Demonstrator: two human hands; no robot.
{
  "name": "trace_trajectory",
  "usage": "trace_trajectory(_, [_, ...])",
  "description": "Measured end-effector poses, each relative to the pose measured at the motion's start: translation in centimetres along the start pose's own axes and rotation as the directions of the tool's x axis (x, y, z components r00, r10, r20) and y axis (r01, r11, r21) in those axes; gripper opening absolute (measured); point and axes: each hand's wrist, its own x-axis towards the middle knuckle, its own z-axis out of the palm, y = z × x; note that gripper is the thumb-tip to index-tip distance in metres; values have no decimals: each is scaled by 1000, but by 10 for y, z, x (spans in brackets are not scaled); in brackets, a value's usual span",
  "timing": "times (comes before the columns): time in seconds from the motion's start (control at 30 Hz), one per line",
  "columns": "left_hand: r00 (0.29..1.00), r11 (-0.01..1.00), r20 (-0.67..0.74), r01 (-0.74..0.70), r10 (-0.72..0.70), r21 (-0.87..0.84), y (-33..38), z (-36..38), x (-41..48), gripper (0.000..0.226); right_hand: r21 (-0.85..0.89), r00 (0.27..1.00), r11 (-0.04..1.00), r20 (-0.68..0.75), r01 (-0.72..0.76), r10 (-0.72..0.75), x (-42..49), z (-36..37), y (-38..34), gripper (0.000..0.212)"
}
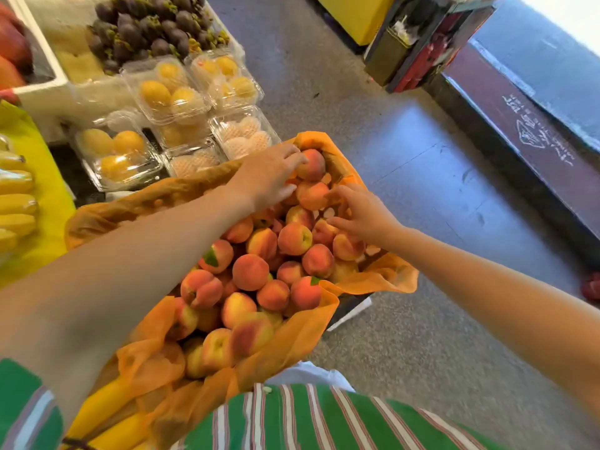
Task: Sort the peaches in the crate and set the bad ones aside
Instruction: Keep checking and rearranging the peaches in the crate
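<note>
Crate (349,305) hidden under orange liner (302,339); lower peaches (259,280) buried.

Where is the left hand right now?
In the head view, the left hand is at the crate's far end, fingers touching the farthest peach, just left of the right hand.

Peaches (250,271) in lined crate (373,277); clamshell packs (168,92) behind-left, bananas (16,203) far left.
</note>
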Motion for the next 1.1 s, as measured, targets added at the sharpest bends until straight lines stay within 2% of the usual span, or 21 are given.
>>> trace_trajectory(0.13, [999, 999, 34, -8, 6, 41, 5, 21, 28, 63, -17, 995, 1000, 101, 8, -6, 2, -9, 5, 42])
trace_trajectory(0.3, [996, 967, 89, -9, -14, 254, 11, 31, 47, 70, -185, 908, 975, 418, 126, -38, -11, -15, 12, 47])
trace_trajectory(0.5, [995, 923, -2, -92, 100, 374, 12, 29, 53, 24, -399, 853, 874, 521, 278, -34, -13, -5, 11, 50])
trace_trajectory(0.6, [984, 891, 42, -174, 172, 420, 11, 23, 52, 33, -464, 868, 832, 495, 303, -40, -13, 3, 11, 44])
trace_trajectory(0.67, [983, 905, 90, -184, 161, 383, 7, 19, 52, 26, -479, 879, 823, 475, 305, -50, -14, 4, 11, 40])
trace_trajectory(0.77, [976, 919, 140, -205, 167, 336, 0, 15, 47, 47, -483, 887, 819, 457, 311, -67, -18, 3, 10, 40])
trace_trajectory(0.9, [966, 946, 114, -253, 234, 201, -4, 10, 26, 57, -454, 919, 838, 374, 301, -127, -28, 1, 4, 34])
trace_trajectory(1.0, [956, 962, 164, -259, 242, 85, -10, 8, 7, 61, -359, 936, 898, 325, 254, -135, -30, -6, -2, 45])
trace_trajectory(1.1, [929, 980, 315, -200, 194, -14, -16, 2, -11, 71, -257, 945, 948, 311, 187, -102, -29, -11, -10, 57])
